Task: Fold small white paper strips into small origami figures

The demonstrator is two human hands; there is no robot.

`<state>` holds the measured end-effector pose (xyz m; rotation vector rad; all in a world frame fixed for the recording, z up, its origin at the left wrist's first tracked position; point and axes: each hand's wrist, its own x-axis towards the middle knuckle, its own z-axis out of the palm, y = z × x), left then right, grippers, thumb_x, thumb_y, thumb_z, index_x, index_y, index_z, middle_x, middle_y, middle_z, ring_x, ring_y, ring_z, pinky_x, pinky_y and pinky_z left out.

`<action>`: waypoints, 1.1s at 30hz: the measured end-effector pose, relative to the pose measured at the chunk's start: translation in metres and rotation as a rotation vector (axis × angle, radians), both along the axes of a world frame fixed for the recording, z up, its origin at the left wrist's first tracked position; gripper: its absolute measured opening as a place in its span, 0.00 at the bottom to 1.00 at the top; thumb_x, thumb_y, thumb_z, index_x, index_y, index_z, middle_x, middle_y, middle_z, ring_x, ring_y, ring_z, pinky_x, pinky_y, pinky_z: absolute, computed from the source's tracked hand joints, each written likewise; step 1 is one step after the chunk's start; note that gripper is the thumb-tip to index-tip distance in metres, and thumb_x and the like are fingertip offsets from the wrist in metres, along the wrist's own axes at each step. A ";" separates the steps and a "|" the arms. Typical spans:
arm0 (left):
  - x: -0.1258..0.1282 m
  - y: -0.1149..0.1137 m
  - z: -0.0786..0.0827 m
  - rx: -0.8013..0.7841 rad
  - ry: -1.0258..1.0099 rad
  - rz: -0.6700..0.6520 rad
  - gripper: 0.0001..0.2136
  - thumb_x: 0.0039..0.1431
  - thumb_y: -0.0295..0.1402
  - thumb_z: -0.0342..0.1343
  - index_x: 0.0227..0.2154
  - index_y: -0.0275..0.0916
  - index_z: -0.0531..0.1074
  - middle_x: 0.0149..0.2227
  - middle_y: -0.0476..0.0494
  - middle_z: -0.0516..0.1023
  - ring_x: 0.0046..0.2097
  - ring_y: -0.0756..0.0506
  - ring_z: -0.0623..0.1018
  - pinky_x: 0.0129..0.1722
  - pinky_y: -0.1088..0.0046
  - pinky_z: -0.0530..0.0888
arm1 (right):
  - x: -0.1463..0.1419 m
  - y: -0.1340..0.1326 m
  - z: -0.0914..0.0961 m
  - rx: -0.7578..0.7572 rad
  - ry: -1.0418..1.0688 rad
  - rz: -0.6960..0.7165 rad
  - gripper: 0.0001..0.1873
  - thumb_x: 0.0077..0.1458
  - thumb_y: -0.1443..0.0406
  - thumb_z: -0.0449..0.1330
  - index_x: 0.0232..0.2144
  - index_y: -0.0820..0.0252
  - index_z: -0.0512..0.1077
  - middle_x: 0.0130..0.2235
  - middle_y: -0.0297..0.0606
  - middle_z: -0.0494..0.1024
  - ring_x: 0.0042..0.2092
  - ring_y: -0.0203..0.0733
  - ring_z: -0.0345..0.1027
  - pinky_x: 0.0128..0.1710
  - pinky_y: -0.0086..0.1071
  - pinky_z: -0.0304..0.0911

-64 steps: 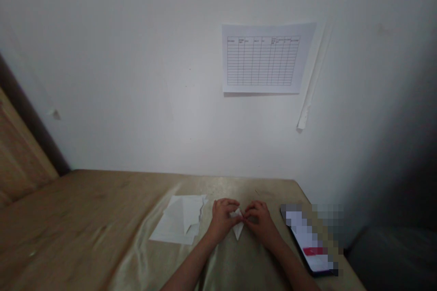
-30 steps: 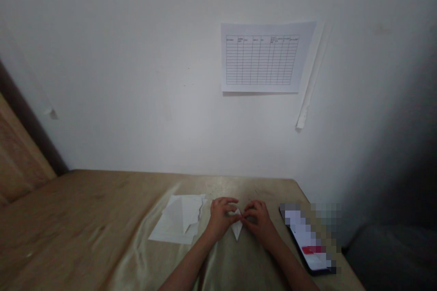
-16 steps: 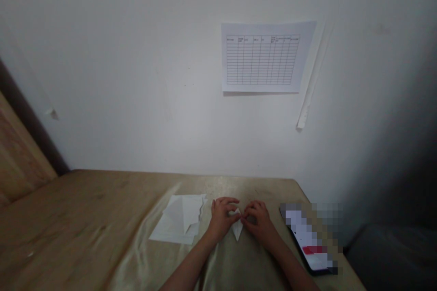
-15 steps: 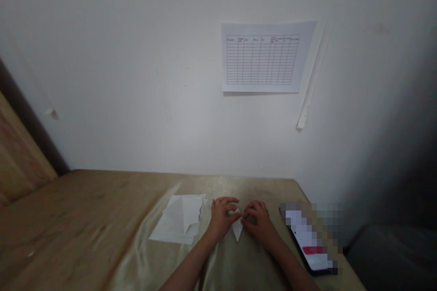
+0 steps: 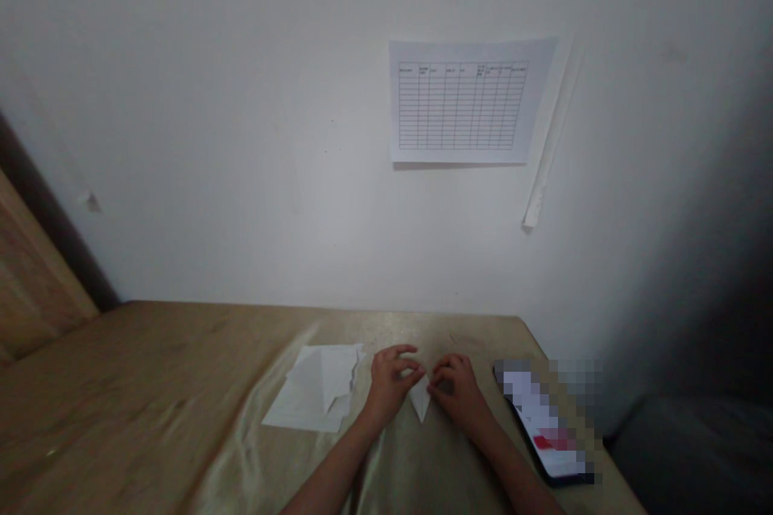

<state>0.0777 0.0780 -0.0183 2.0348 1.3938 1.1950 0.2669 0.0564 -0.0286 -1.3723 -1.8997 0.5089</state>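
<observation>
A small white folded paper piece (image 5: 420, 401) with a point toward me lies on the tan table (image 5: 150, 386). My left hand (image 5: 390, 384) pinches its upper left edge, with the other fingers curled above. My right hand (image 5: 459, 392) pinches the upper right edge with curled fingers. The two hands almost meet over the top of the paper, which hides its upper part.
A loose stack of white paper sheets (image 5: 317, 390) lies just left of my left hand. A phone (image 5: 547, 430) with a lit screen lies by the table's right edge. A printed table sheet (image 5: 464, 103) hangs on the white wall behind.
My hands stay on the folded paper with only small finger shifts; the left hand's upper fingers have lifted slightly.
</observation>
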 end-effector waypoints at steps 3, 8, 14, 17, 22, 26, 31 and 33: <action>0.000 0.001 -0.001 -0.005 -0.026 -0.008 0.01 0.54 0.37 0.68 0.29 0.50 0.84 0.50 0.48 0.82 0.53 0.40 0.78 0.58 0.56 0.70 | 0.000 0.000 0.001 -0.007 -0.011 0.004 0.03 0.53 0.67 0.65 0.29 0.54 0.79 0.42 0.38 0.78 0.55 0.49 0.61 0.59 0.41 0.55; -0.006 0.006 -0.006 0.030 -0.090 0.009 0.03 0.55 0.37 0.66 0.33 0.49 0.84 0.51 0.45 0.80 0.54 0.40 0.76 0.57 0.58 0.71 | 0.000 -0.004 0.006 -0.010 -0.035 0.000 0.04 0.53 0.67 0.65 0.29 0.53 0.80 0.42 0.37 0.79 0.56 0.49 0.61 0.60 0.41 0.53; -0.008 0.006 -0.002 -0.019 0.034 -0.020 0.05 0.58 0.35 0.63 0.34 0.50 0.84 0.50 0.46 0.81 0.54 0.40 0.77 0.59 0.56 0.70 | 0.006 -0.001 0.005 -0.016 -0.033 -0.057 0.05 0.54 0.66 0.65 0.31 0.53 0.82 0.44 0.39 0.79 0.55 0.49 0.62 0.59 0.40 0.56; -0.011 0.004 0.003 -0.065 0.107 -0.040 0.07 0.56 0.33 0.63 0.35 0.51 0.84 0.51 0.47 0.81 0.55 0.39 0.76 0.60 0.55 0.68 | 0.011 0.002 0.004 -0.029 -0.032 -0.084 0.05 0.54 0.66 0.64 0.30 0.53 0.81 0.45 0.40 0.78 0.55 0.50 0.62 0.59 0.41 0.56; -0.017 0.004 0.007 -0.144 0.171 -0.106 0.09 0.49 0.31 0.68 0.34 0.52 0.85 0.54 0.49 0.81 0.58 0.37 0.75 0.61 0.56 0.66 | 0.015 0.003 0.004 -0.025 -0.057 -0.122 0.04 0.53 0.66 0.65 0.29 0.52 0.81 0.46 0.40 0.78 0.56 0.51 0.62 0.60 0.42 0.56; -0.018 0.002 0.010 -0.180 0.185 -0.121 0.09 0.46 0.32 0.71 0.32 0.53 0.85 0.54 0.49 0.80 0.58 0.37 0.74 0.62 0.55 0.65 | 0.015 0.003 0.003 -0.036 -0.075 -0.126 0.04 0.51 0.66 0.66 0.29 0.52 0.81 0.47 0.40 0.78 0.56 0.51 0.62 0.60 0.41 0.56; -0.017 -0.001 0.015 -0.212 0.199 -0.116 0.07 0.48 0.36 0.70 0.32 0.52 0.85 0.54 0.49 0.80 0.59 0.36 0.73 0.62 0.55 0.64 | 0.013 0.003 0.003 -0.042 -0.084 -0.124 0.04 0.52 0.67 0.66 0.29 0.52 0.81 0.46 0.40 0.78 0.56 0.51 0.63 0.60 0.41 0.57; -0.017 -0.001 0.015 -0.214 0.206 -0.112 0.07 0.48 0.37 0.69 0.33 0.52 0.85 0.54 0.49 0.80 0.59 0.37 0.73 0.62 0.55 0.63 | 0.012 0.002 0.004 -0.052 -0.093 -0.124 0.05 0.51 0.67 0.66 0.29 0.51 0.82 0.46 0.40 0.78 0.56 0.51 0.63 0.59 0.41 0.57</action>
